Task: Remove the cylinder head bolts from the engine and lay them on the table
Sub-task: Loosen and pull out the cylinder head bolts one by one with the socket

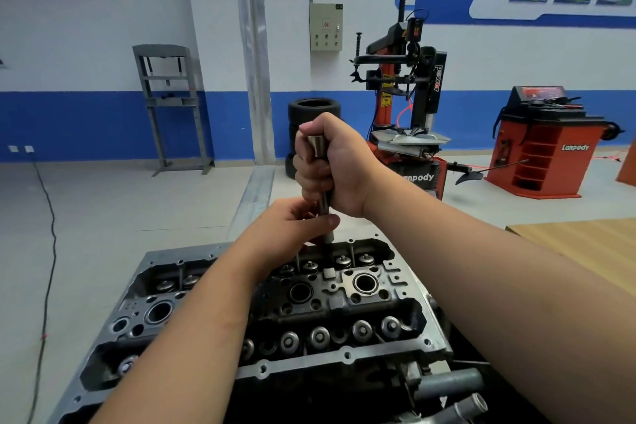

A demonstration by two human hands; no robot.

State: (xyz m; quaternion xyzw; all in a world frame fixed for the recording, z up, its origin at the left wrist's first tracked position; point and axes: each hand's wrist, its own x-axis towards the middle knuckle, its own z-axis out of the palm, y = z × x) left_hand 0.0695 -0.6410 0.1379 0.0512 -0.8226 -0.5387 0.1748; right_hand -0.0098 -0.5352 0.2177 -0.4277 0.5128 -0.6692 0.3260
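The grey cylinder head fills the lower middle of the view, with valve springs and open spark plug wells showing. A long steel socket extension stands upright over the head's far edge. My right hand grips its upper part in a fist, the metal top end showing at the knuckles. My left hand pinches the lower shaft just above the head. The tool's tip goes down into the head near the far row of valve springs. No loose bolt is visible.
A wooden table lies to the right of the engine. Hose fittings stick out at the engine's near right corner. Beyond are a tyre changer, a red wheel balancer, stacked tyres and a grey press frame.
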